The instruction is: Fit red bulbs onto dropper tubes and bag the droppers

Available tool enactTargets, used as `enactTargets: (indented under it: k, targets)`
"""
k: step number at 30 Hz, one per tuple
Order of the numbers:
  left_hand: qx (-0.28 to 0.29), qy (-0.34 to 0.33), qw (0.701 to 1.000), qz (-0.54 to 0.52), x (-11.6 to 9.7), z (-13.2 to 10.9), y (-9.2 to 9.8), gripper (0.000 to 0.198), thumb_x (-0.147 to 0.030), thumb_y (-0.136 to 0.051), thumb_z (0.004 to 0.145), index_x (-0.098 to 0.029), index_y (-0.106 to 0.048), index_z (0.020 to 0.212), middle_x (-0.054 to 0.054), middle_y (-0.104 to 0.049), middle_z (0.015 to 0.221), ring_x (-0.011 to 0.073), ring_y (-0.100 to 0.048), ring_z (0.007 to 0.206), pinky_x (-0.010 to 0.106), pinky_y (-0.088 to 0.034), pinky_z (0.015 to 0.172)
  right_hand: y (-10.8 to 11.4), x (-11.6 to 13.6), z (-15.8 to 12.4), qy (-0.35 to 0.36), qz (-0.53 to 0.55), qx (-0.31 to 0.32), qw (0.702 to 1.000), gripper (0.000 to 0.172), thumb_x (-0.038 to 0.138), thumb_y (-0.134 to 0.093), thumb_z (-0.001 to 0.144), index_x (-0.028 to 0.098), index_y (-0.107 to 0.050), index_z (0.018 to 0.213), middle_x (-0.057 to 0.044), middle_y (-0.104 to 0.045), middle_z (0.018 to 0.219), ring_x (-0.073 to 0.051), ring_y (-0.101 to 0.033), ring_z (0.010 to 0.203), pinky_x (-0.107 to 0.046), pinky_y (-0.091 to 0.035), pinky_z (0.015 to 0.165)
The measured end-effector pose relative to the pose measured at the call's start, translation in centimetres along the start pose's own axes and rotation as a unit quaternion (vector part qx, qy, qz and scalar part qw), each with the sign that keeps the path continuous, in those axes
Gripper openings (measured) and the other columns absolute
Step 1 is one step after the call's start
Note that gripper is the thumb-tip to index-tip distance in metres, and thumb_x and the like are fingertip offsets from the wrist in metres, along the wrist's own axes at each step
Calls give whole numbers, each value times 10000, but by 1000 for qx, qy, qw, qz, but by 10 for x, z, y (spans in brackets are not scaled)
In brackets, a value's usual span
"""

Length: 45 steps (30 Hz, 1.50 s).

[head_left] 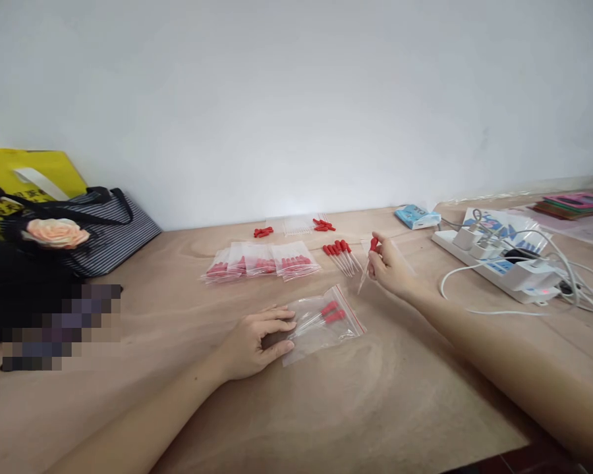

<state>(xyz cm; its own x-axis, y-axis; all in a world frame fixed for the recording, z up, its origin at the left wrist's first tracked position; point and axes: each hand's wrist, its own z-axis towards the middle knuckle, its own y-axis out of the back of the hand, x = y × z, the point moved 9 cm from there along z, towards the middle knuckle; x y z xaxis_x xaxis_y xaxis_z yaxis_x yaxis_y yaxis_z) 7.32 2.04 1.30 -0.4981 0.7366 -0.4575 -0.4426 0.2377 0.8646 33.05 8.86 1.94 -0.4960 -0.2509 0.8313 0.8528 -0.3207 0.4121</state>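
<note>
My right hand (386, 268) pinches a dropper (374, 245) by its red bulb, with the clear tube pointing down. Just left of it lie several more red-bulbed droppers (343, 252) on the tabletop. My left hand (257, 341) lies flat with fingers apart, thumb and fingertips touching the near-left end of a clear zip bag (306, 342). Inside that bag are two droppers (333, 316), bulbs toward its red-striped opening, which faces right. Farther back, filled zip bags (261, 260) of red-bulbed droppers overlap in a row.
Near the wall sit loose red bulbs (263, 232) and clear tubes (299, 226). On the right are a white power strip (494, 266) with plugs and looping cables, and a blue packet (418, 216). A striped bag (111, 230) and a yellow bag (39, 168) stand at left.
</note>
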Motion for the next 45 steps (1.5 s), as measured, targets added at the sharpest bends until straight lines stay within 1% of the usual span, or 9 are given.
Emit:
enactTargets:
  k: [4,9,13,18,24,28,32,39,45]
  targets:
    - [1,-2,1000,2,0,0,0,318,-344,-522,786,-223,-586,1074,38,-567,1161,183,-496,1102,360,-362,986,-14,2,-32,-23,156,6,988,433,317,-380,810,212,-218,1198,53,-383,702,-71,-434,448,-235,-427,457]
    - [4,-3,1000,1,0,1,0,318,-344,-518,789,-236,-578,1082,26,-563,1168,182,-491,1106,359,-359,988,-24,-3,-41,-74,261,-16,962,450,338,-482,755,247,-253,1132,57,-401,739,-68,-473,503,-247,-470,496]
    - [9,-1,1000,7,0,2,-1,326,-348,-516,791,-227,-574,1088,30,-560,1170,180,-491,1105,355,-358,988,-36,2,-48,-91,313,35,945,391,366,-519,737,257,-311,1050,62,-432,747,-64,-494,509,-265,-492,522]
    - [16,5,1000,7,0,2,-2,357,-375,-526,781,-228,-562,1104,29,-550,1184,185,-472,1126,357,-357,988,-50,10,-60,-108,269,139,947,320,417,-552,718,213,-382,897,63,-489,658,-61,-488,432,-185,-398,370]
    - [37,19,999,1,3,3,-4,491,-463,-599,695,-241,-543,1129,43,-504,1236,225,-436,1157,409,-330,996,-67,18,-68,-85,236,251,935,311,396,-638,665,194,-426,770,74,-538,572,-15,-348,309,-142,-230,282]
    - [40,32,999,-2,4,4,-3,502,-475,-603,684,-232,-553,1120,55,-510,1229,237,-440,1152,416,-337,988,-68,20,-66,-58,174,285,941,281,396,-669,633,150,-575,731,7,-613,644,-39,-429,406,-159,-290,336]
    - [40,30,999,-1,3,4,-3,500,-474,-603,684,-226,-557,1115,63,-507,1231,245,-434,1157,419,-349,975,-72,20,-70,-55,126,352,926,326,439,-573,715,152,-659,841,-12,-636,696,-22,-359,383,-169,-312,348]
    - [43,26,999,-20,0,6,-2,475,-453,-607,691,-237,-557,1111,62,-515,1221,243,-435,1153,415,-371,950,-72,10,-64,-82,160,283,942,272,396,-656,642,151,-593,741,29,-544,586,-55,-434,471,-167,-347,402]
    - [41,24,999,-21,-3,6,0,467,-447,-613,687,-243,-563,1104,70,-517,1216,248,-442,1143,416,-374,943,-75,29,-69,8,143,332,932,245,384,-600,704,148,-619,641,-3,-568,627,-97,-498,570,-230,-402,548]
